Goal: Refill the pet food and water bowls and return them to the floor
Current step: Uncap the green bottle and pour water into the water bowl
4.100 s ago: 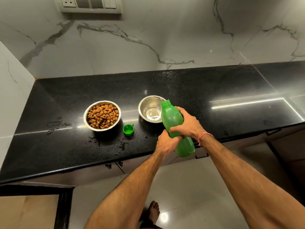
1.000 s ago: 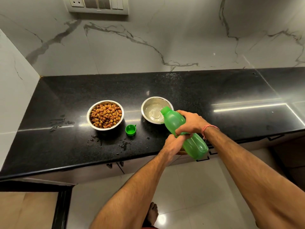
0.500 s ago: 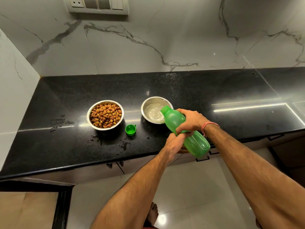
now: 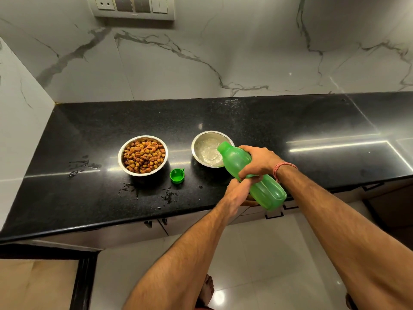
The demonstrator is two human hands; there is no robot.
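Both hands grip the green bottle (image 4: 250, 173), right hand (image 4: 257, 162) wrapped over its middle and left hand (image 4: 237, 193) curled beneath, tilting its mouth over the water bowl (image 4: 206, 148) at frame centre on the desk (image 4: 290, 121) to pour, right of the full food bowl (image 4: 143, 155).

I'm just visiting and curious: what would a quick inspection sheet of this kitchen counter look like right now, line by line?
Surface: black counter, glossy, with wet splashes near the front and left.
Job's things: food bowl full of kibble; water bowl holding some water; green bottle tilted, its open mouth over the water bowl.
Clutter: green cap lying on the counter between the bowls.
Hands: right hand grips the bottle from above; left hand grips it from below.
Cables: nothing seen.
Surroundings: marble wall with a switch panel; tiled floor, a bare foot below.
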